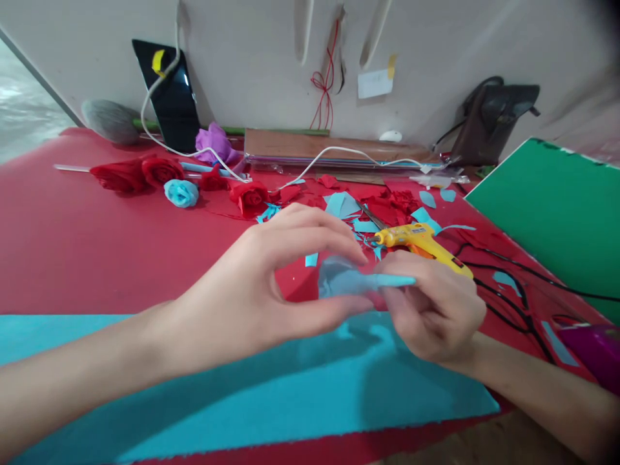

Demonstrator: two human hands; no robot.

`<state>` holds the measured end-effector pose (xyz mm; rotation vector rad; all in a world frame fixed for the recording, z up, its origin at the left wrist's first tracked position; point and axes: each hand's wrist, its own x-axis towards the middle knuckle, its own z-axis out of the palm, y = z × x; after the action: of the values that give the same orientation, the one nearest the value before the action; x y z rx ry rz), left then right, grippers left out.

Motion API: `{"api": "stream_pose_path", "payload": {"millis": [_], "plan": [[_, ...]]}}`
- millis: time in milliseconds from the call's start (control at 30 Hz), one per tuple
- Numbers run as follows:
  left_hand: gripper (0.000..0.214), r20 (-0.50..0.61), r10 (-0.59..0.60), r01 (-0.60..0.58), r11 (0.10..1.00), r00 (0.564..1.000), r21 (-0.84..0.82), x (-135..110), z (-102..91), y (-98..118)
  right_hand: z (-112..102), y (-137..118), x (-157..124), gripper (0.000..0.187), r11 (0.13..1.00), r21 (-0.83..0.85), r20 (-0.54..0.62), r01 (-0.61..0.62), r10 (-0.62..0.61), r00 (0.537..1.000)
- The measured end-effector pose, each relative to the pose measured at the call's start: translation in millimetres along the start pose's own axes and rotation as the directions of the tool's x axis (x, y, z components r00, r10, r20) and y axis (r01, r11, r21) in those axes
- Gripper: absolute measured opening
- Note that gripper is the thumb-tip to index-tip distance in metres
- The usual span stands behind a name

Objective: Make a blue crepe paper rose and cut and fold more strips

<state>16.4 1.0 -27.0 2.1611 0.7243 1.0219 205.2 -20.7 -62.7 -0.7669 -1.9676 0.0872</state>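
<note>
A small blue crepe-paper flower lies sideways between my hands, its narrow twisted end pointing right. My left hand curves around it in a C shape, thumb below and fingertips above, closed lightly at its base. Pinched between the fingers of my right hand is the twisted end. Motion blurs the flower slightly. Below both hands a wide blue crepe-paper sheet is spread out.
A yellow glue gun rests behind my right hand, near scissors and paper scraps. Red paper roses and a blue rose lie at the back left. A green board and black cables are on the right.
</note>
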Motion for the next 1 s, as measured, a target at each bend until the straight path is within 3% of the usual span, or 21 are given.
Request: {"api": "stream_pose_path", "payload": {"millis": [200, 400, 567, 800, 1000], "plan": [[0.010, -0.041, 0.174, -0.155, 0.943, 0.984, 0.295, -4, 2.6, 1, 2, 0, -4, 0.027, 0.999, -0.016, 0.031, 0.038, -0.037, 0.999], [0.003, -0.048, 0.358, -0.282, 0.805, 0.933, 0.522, -5, -3.0, -3, -1, -2, -2, 0.020, 0.997, 0.033, 0.025, 0.069, -0.070, 0.997], [0.005, -0.027, 0.454, -0.337, 0.699, 0.891, 0.631, -6, -5.2, -3, -1, -8, 1, 0.012, 1.000, 0.025, 0.013, -0.004, 0.003, 1.000], [0.005, -0.053, 0.432, -0.318, 0.737, 0.901, 0.596, -7, -1.4, 5, -6, -15, 3, 0.011, 0.994, -0.018, 0.051, -0.106, 0.106, 0.993], [0.004, -0.084, 0.366, -0.264, 0.796, 0.927, 0.545, -9, 0.3, 10, -7, -19, 6, 0.011, 0.996, 0.022, 0.067, -0.091, 0.090, 0.994]]}}
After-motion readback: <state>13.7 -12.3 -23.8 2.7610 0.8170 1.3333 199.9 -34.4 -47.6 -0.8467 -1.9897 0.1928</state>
